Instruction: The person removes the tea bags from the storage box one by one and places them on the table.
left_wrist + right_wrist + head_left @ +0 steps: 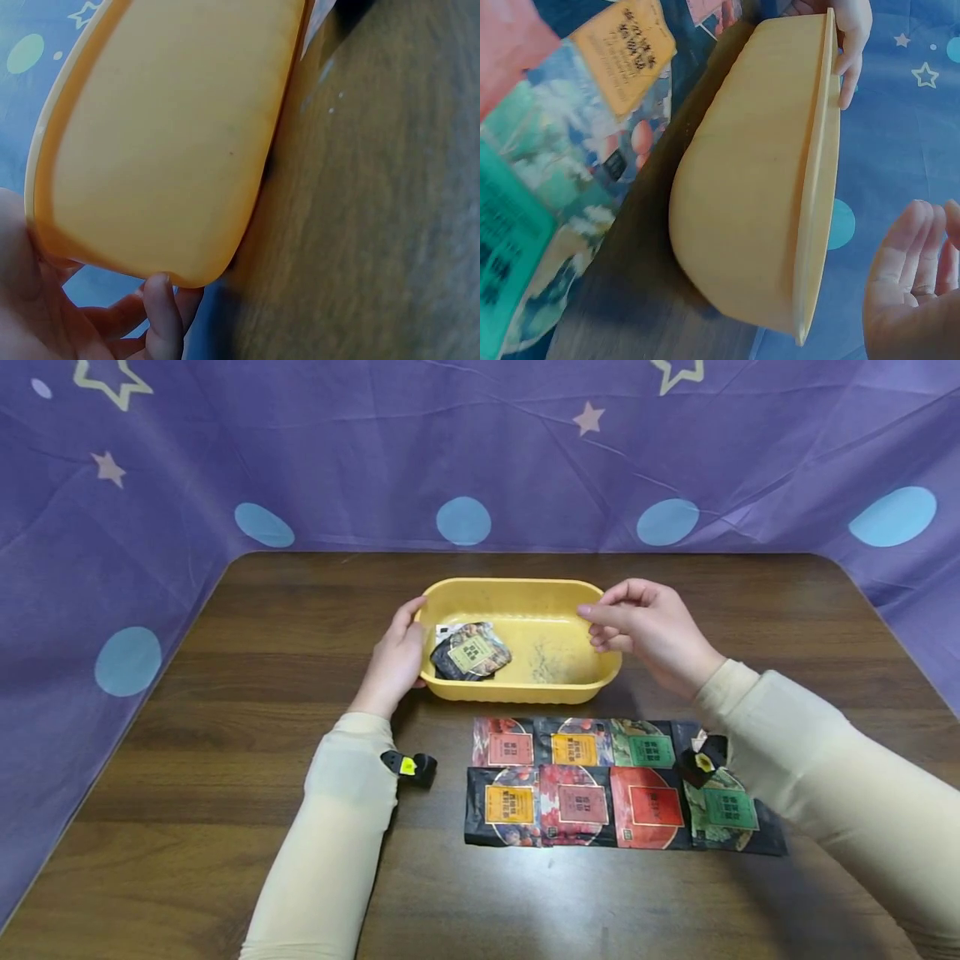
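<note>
A yellow plastic basin (517, 693) stands on the wooden table, and my left hand (395, 656) grips its left end. In the left wrist view the left fingers (161, 307) curl against the basin's end wall. Inside the basin at the left lie black packets with a pale green label (471, 652), partly overlapping. My right hand (652, 622) hovers at the basin's right end, fingers loosely bent, with nothing visible in it. The right wrist view shows that hand (915, 277) apart from the basin's rim.
In front of the basin, several flat printed packets lie in two rows, among them an orange-labelled one (508, 805), a red one (652, 807) and a green-labelled one (727, 810). My right forearm (810, 768) partly covers the right-hand packets. A purple curtain (360, 468) hangs behind the table.
</note>
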Available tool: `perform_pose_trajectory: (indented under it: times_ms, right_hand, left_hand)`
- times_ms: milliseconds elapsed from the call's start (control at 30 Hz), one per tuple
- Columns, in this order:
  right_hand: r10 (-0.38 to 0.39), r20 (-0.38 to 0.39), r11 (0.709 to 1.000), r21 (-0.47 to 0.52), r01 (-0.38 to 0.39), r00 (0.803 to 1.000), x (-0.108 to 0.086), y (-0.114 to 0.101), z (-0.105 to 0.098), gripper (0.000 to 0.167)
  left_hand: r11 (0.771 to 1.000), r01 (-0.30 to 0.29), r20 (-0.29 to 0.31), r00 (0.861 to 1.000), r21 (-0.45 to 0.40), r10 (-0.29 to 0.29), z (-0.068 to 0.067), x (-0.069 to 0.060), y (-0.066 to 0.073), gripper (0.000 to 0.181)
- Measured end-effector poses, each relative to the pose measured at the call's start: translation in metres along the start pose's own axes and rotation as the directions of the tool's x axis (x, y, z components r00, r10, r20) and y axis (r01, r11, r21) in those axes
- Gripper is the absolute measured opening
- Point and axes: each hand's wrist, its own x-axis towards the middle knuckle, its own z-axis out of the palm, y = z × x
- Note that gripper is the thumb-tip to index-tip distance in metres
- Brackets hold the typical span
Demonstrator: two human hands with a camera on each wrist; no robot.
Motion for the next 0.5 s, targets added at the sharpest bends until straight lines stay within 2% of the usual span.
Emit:
perform_pose_trajectory:
  times_ms: [233,400,500]
  right_hand:
    - [0.055,0.039,0.998,0.030,-0.056,0.998,0.017,0.008,0.017,0.013]
    - [0.095,0.026,0.995,-0.024,-0.094,0.995,0.026,0.016,0.026,0.016]
    - [0.125,0.043,0.990,-0.069,-0.122,0.991,0.030,0.019,0.030,0.028]
  left_hand:
    - [1.000,-0.002,-0.002,1.000,-0.003,0.002,0.000,-0.001,-0.001,0.050]
    - [1.000,-0.001,-0.002,1.000,-0.001,0.001,0.000,0.000,-0.001,0.050]
    - [1.000,0.000,-0.005,1.000,0.006,0.000,0.000,0.000,-0.001,0.050]
